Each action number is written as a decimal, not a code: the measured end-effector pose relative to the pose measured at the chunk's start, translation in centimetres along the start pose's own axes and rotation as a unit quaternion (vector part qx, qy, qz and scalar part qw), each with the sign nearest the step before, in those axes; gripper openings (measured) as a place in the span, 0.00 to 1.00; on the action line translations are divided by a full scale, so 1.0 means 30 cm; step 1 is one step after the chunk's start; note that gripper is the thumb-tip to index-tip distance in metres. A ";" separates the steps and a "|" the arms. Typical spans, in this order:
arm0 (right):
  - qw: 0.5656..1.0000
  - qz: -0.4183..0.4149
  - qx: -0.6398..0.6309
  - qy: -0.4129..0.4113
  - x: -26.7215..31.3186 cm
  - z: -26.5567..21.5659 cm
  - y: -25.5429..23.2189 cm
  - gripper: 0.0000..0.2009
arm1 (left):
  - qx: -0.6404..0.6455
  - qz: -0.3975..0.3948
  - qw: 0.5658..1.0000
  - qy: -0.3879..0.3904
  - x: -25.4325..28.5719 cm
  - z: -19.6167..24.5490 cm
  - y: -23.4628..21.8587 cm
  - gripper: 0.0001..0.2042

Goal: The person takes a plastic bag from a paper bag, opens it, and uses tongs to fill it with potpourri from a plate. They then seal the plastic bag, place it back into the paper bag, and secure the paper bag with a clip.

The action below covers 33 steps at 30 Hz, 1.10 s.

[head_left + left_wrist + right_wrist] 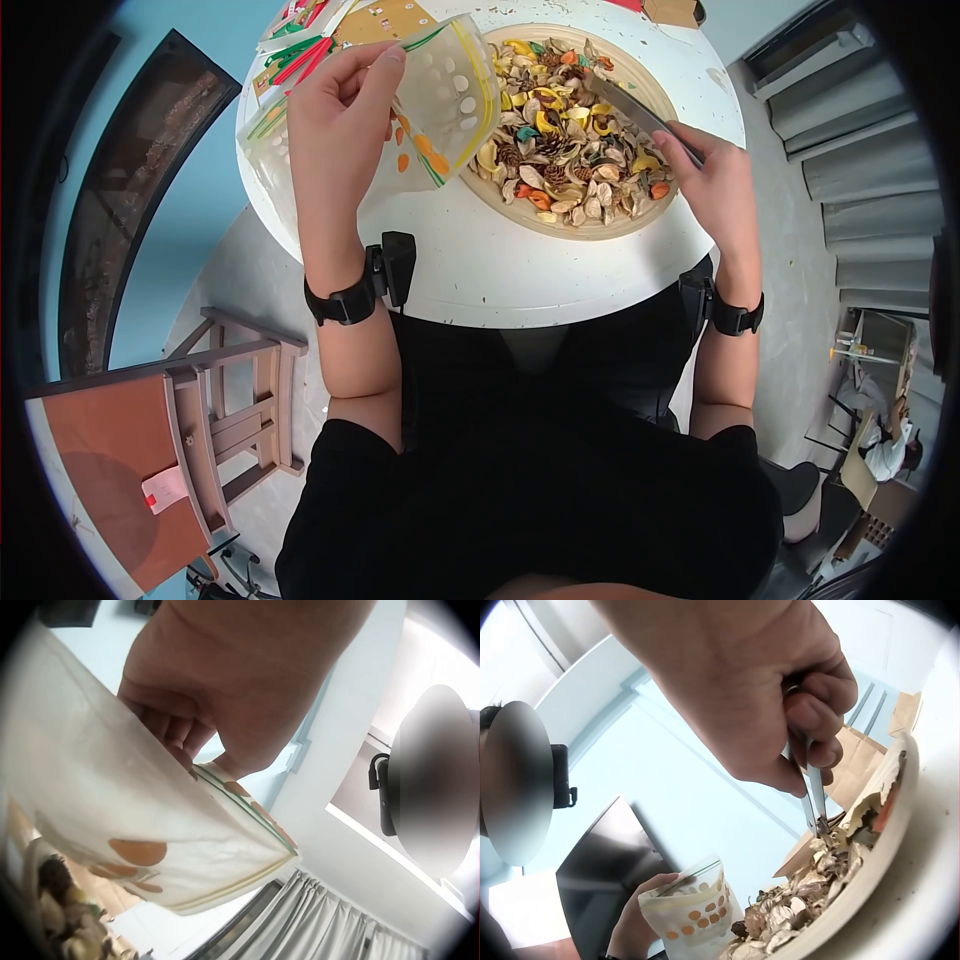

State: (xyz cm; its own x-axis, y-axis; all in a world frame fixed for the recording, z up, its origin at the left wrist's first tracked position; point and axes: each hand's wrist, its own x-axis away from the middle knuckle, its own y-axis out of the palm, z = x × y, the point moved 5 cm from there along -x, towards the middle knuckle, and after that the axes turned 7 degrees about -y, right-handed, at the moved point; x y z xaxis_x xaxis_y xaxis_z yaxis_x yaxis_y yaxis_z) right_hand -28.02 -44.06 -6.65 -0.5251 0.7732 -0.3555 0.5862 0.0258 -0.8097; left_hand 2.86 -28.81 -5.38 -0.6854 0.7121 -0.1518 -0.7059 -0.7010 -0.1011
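Observation:
My left hand (345, 125) pinches the rim of a clear zip bag (450, 100) with orange and white dots and a yellow-green edge; the bag hangs at the left side of a round wooden tray (590, 232). In the left wrist view the bag (142, 802) spreads below the fingers. Metal tweezers (640, 112) are gripped in my right hand (715, 185), their tips down in the dried petals and pinecones (550, 145) on the tray. The right wrist view shows the tweezers' tips (817, 817) at a small dark piece; whether they hold it, I cannot tell.
Another clear bag (268, 150) lies at the white table's (480, 290) left edge. Red and green clips (300, 58) and a brown board (385, 22) are at the back left. A brown box (672, 12) stands behind the tray. A wooden chair (235, 410) is at the left.

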 end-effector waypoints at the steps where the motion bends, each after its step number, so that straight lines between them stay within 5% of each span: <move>1: 1.000 0.013 -0.013 -0.002 -0.002 -0.014 -0.008 0.18 | -0.002 0.002 1.000 0.000 0.000 0.001 0.001 0.13; 5: 0.995 0.044 -0.083 -0.036 -0.005 -0.121 -0.040 0.18 | -0.007 0.001 1.000 0.000 0.003 0.003 0.005 0.13; 12: 0.984 -0.023 -0.154 -0.087 0.010 -0.316 -0.017 0.19 | -0.001 0.001 1.000 0.004 0.003 0.002 0.008 0.13; 15: 0.975 0.014 -0.218 -0.037 0.007 -0.234 -0.041 0.19 | 0.009 0.003 1.000 0.003 0.002 -0.002 -0.003 0.13; 22: 0.994 -0.023 0.007 0.111 0.015 0.038 -0.050 0.24 | 0.006 0.002 1.000 0.004 0.003 -0.002 -0.012 0.13; 25: 0.980 -0.099 0.025 0.168 0.024 0.088 -0.023 0.25 | 0.000 0.001 1.000 0.004 0.004 -0.007 -0.010 0.13; 33: 0.991 -0.093 -0.035 0.094 -0.004 0.075 0.048 0.24 | -0.010 -0.001 1.000 0.001 0.004 -0.002 0.010 0.13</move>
State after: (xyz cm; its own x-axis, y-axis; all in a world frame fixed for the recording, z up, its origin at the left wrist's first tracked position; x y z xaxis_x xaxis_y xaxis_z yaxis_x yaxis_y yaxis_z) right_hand -28.49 -45.53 -8.83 -0.5073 0.8554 -0.1043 0.5346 0.2175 -0.8166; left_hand 2.59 -28.94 -5.49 -0.6833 0.7140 -0.1526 -0.7043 -0.6996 -0.1203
